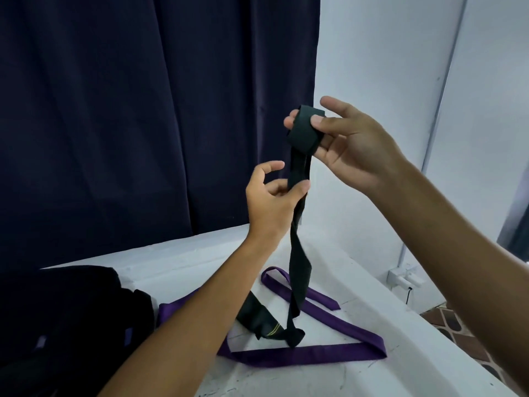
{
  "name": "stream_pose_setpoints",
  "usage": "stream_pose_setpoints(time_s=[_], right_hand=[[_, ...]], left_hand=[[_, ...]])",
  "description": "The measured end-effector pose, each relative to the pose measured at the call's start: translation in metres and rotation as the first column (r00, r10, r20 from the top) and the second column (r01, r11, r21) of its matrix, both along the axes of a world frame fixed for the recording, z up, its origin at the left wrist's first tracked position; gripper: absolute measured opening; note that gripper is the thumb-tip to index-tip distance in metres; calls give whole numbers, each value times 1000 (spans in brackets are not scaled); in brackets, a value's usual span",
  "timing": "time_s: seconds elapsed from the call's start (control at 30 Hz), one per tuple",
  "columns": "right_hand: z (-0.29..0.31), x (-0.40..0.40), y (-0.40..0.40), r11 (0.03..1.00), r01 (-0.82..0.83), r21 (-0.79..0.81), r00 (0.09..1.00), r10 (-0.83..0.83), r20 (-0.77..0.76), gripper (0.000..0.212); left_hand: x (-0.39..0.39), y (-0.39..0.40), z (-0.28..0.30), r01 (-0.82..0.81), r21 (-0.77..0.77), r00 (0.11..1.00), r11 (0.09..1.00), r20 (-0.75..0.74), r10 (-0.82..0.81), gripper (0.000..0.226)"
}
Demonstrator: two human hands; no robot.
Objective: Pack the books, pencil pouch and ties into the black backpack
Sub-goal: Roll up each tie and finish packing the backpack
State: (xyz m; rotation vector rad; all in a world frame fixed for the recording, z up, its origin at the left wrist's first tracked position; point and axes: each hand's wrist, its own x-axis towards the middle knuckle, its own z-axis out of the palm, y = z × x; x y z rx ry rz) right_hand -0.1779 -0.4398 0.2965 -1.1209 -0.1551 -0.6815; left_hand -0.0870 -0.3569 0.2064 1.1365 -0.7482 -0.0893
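A black tie (pixel 297 253) hangs in the air above the white table (pixel 329 376). Its upper end is wound into a small roll around the fingers of my right hand (pixel 346 144), and the thumb presses on that roll. Lower down, my left hand (pixel 272 196) pinches the hanging strip between thumb and fingers. The tie's wide end, with a thin gold stripe, lies crumpled on the table. Under it a purple tie (pixel 303 355) sprawls in loops. The black backpack (pixel 65 319) sits at the left edge of the table, partly cut off by the frame.
A dark navy curtain (pixel 143 110) hangs behind the table. White wall panels stand to the right, with a white bracket (pixel 403 279) and a cable at their base. The table's right edge drops to a patterned tile floor (pixel 463 330).
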Motion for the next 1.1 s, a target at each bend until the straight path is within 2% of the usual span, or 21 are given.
stream_pose_setpoints(time_s=[0.07,0.13,0.23,0.3,0.37,0.43,0.47,0.53,0.6,0.67,0.73,0.83,0.93,1.0,1.07,1.1], right_hand=[[-1,-2,-4,994,86,-64,996,-87,-16,54],[-5,-2,-8,955,225,-195,973,-231,-12,55],[-17,4,-16,815,412,-407,903,-426,61,58],[-27,10,-22,674,477,-564,857,-499,129,60],[-40,16,-30,473,479,-739,831,-516,209,57],[-50,17,-33,299,387,-872,841,-503,201,51],[-54,15,-33,267,315,-911,856,-495,151,49],[-58,11,-26,327,133,-935,900,-435,-24,51],[-57,6,-21,478,-93,-873,917,-302,-263,62],[-54,0,-18,553,-350,-756,869,-109,-482,75],[-50,-5,-19,550,-522,-651,800,51,-598,87],[-49,-6,-25,652,-558,-514,784,209,-585,88],[-49,-7,-33,809,-487,-330,845,342,-411,91],[-48,-6,-37,919,-329,-218,924,265,-276,82],[-46,-8,-33,970,-193,-144,969,166,-183,65],[-45,-9,-30,981,-161,-108,978,144,-153,62]], left_hand=[[4,10,-3,127,31,992,991,-22,-126,45],[4,19,-9,175,62,984,983,-41,-173,49],[1,31,-16,225,94,973,970,-72,-219,53],[-1,38,-19,269,93,962,959,-72,-263,53],[-1,46,-18,290,86,956,953,-67,-285,48],[1,52,-12,272,81,959,959,-110,-263,39],[5,55,-8,254,84,959,963,-150,-240,32],[16,61,4,236,114,950,965,-237,-205,20],[31,67,14,254,239,944,937,-271,-187,20],[45,74,17,285,439,953,852,-222,-205,34],[54,78,13,326,549,946,770,-187,-266,49],[63,81,-4,422,553,904,719,-200,-377,59],[71,82,-26,517,512,854,686,-251,-456,57],[81,82,-43,558,477,830,679,-300,-470,74],[94,84,-55,577,461,817,674,-335,-470,89],[101,85,-59,585,456,810,671,-359,-463,89]])
